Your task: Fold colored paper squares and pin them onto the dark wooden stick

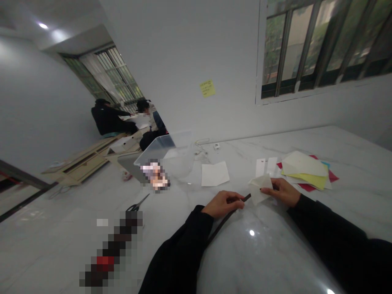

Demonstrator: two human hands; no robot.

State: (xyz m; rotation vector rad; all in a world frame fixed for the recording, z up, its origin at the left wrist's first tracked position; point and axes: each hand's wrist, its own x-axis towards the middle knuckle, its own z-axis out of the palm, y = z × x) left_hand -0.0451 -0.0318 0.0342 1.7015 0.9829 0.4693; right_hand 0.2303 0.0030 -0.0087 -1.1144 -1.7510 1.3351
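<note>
Between the fingers of my left hand [225, 203] is a dark flat strip [223, 223], its short end pointing toward the paper and its long part hanging down past my left sleeve. My right hand [284, 191] pinches a cream sheet of paper [259, 188], which looks folded or creased. The strip's end is close to the paper's lower left edge; I cannot tell whether they touch. Behind them a white sheet [215, 174] lies flat on the marble-patterned table [241, 261]. Beside my right hand rests a pile of coloured papers [304, 167], cream, yellow, red and blue.
Left of centre stands a clear plastic bin [162, 149], with a blurred-out item before it. Scissors [137, 204] lie nearer me, by another blurred dark object. White cards [266, 166] and a thin cable [202, 148] are farther back. Two people [107, 116] sit in the far left background.
</note>
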